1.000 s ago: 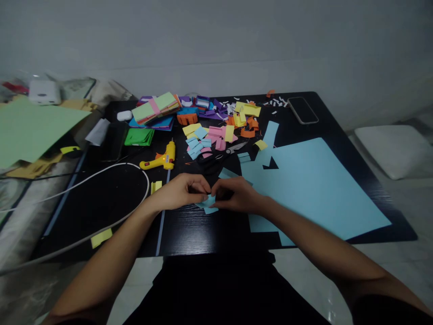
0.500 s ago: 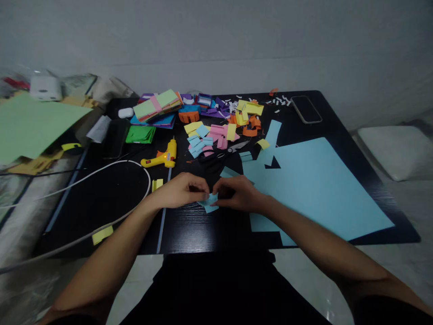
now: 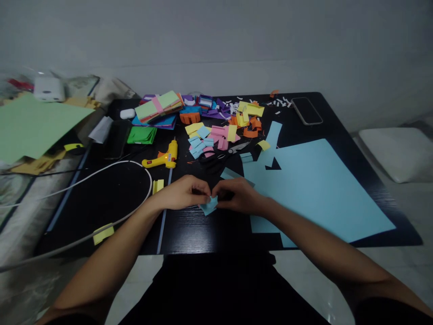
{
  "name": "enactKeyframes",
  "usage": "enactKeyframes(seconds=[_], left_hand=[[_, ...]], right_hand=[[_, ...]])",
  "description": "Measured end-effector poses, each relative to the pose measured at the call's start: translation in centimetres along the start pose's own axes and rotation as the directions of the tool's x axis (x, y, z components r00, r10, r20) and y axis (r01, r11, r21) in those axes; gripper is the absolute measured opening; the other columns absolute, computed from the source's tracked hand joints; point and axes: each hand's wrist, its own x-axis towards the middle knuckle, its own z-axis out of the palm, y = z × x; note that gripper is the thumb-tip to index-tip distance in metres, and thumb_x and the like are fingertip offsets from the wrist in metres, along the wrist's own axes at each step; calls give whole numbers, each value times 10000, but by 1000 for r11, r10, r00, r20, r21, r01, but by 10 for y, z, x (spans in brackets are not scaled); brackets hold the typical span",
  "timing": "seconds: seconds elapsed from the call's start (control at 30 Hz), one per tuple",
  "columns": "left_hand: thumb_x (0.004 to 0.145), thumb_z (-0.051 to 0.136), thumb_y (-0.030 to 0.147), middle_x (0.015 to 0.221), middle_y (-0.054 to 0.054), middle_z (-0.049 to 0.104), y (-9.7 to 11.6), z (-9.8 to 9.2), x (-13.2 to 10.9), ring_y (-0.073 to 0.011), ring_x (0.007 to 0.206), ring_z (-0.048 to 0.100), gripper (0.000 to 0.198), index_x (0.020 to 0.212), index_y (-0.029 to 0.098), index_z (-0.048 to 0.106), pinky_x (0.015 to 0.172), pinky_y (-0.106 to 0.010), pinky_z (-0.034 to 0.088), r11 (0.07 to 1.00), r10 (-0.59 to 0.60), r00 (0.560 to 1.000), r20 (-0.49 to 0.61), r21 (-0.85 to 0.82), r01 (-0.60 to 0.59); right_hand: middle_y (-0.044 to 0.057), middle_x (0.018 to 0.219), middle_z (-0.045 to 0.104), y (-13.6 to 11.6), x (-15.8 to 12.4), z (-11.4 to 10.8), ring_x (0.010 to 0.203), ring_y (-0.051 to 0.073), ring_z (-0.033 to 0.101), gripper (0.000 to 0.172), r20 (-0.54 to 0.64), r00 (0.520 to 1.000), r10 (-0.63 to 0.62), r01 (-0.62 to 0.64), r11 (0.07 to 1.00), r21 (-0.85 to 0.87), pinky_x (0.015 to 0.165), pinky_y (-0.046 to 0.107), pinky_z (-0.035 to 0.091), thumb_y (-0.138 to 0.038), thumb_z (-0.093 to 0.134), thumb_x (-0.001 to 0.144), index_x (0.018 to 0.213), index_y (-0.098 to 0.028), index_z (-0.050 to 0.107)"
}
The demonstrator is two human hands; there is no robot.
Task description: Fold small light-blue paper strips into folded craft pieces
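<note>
Between my two hands is a small piece of light blue paper (image 3: 209,206), held low over the dark table. My left hand (image 3: 185,192) pinches its left and upper side between thumb and fingers. From the other side, my right hand (image 3: 238,195) grips the paper's right edge, fingertips pressed together. The fingers cover part of the paper, so its folds are hard to make out. Just beyond my right hand lies a light blue strip (image 3: 233,173). A large light blue sheet (image 3: 314,189), with pieces cut from it, lies under and beside my right forearm.
Black-handled scissors (image 3: 225,155) lie past my hands, near folded blue pieces (image 3: 199,146) and pink ones (image 3: 219,132). A yellow glue gun (image 3: 164,155) rests at the left, by a looping white cable (image 3: 149,180). A phone (image 3: 306,111) lies at the back right.
The light blue paper has turned between my fingers and now shows a flatter, diamond-like face pointing downward. Both hands keep nearly the same place.
</note>
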Motion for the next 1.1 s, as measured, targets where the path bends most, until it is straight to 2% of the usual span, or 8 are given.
enactKeyframes(seconds=[0.27, 0.47, 0.77, 0.97, 1.1], left_hand=[[872, 686, 295, 786, -22, 747, 1, 5, 1, -136, 702, 649, 171, 874, 137, 751, 675, -221, 471, 1000, -1, 1000, -1, -19, 1], [886, 669, 285, 758, -15, 724, 0, 5, 1, -128, 692, 622, 174, 856, 135, 751, 660, -211, 449, 998, 66, 998, -7, 17, -66], [875, 676, 302, 774, -25, 739, 0, 9, 3, -137, 696, 639, 190, 873, 130, 756, 673, -226, 464, 1000, 5, 1000, -5, 4, -5], [898, 683, 301, 771, -22, 740, -3, 11, 4, -126, 695, 630, 196, 873, 122, 760, 669, -215, 460, 997, 59, 998, -20, -38, -60], [907, 695, 316, 763, -21, 742, -2, 6, 3, -129, 701, 637, 202, 875, 135, 778, 672, -215, 465, 999, 50, 998, -30, -16, -51]], right_hand=[[13, 836, 745, -1, 0, -2, 713, 137, 676, 193, 20, 1000, 2, -1, 999, -32, 681, 237, 515, -165, 859, 810, 968, -192, 753], [10, 828, 740, -2, 0, -3, 719, 139, 688, 202, 30, 999, -13, 13, 1000, -6, 680, 234, 523, -187, 877, 804, 962, -189, 751], [-11, 778, 734, -7, 1, -4, 687, 129, 679, 183, 54, 998, 42, -43, 999, 19, 660, 222, 504, -172, 873, 802, 933, -187, 745], [-16, 776, 725, -10, 1, -7, 692, 121, 671, 203, 55, 997, 49, -48, 999, -20, 667, 212, 486, -113, 870, 789, 926, -178, 735], [-19, 795, 729, -9, 1, -8, 702, 123, 673, 202, 72, 996, 51, -51, 999, 3, 671, 218, 492, -121, 845, 809, 960, -192, 730]])
